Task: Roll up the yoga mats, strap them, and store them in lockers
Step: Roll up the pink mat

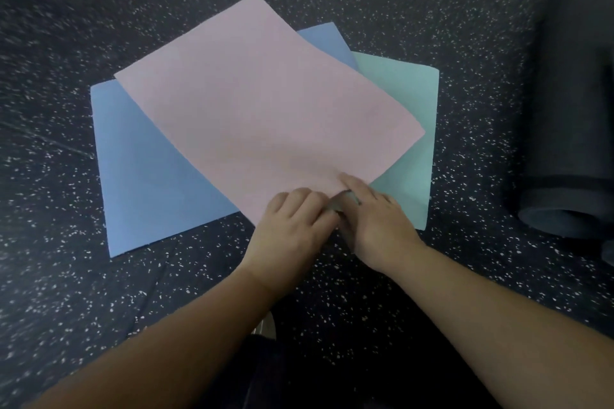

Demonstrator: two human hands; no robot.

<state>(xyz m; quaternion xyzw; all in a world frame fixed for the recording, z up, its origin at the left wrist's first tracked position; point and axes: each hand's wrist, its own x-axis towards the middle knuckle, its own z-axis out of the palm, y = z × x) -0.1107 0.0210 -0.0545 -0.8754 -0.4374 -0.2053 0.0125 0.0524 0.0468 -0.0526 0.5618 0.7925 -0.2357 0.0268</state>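
In the head view, the pink mat (265, 109) lies on top of the pile, and its near corner is directly under both hands, so the sheet spreads away from the fingers toward the far side of the floor (99, 292). Its long axis seems to run diagonally, from the near corner up and to the left. The left hand (292, 226) and the right hand (375, 222) touch each other at this corner; the fingers of both are curled and pinch the corner, where a small grey fold shows between them, so I judge that the rolling starts here. Both hands are equally near. Under the pink mat lie the blue mat (146, 169) on the left and the teal mat (412, 129) on the right, each at another angle, and they may drag along during the roll. A dark rolled mat (571, 109) lies well apart at the right edge and does not block the way.
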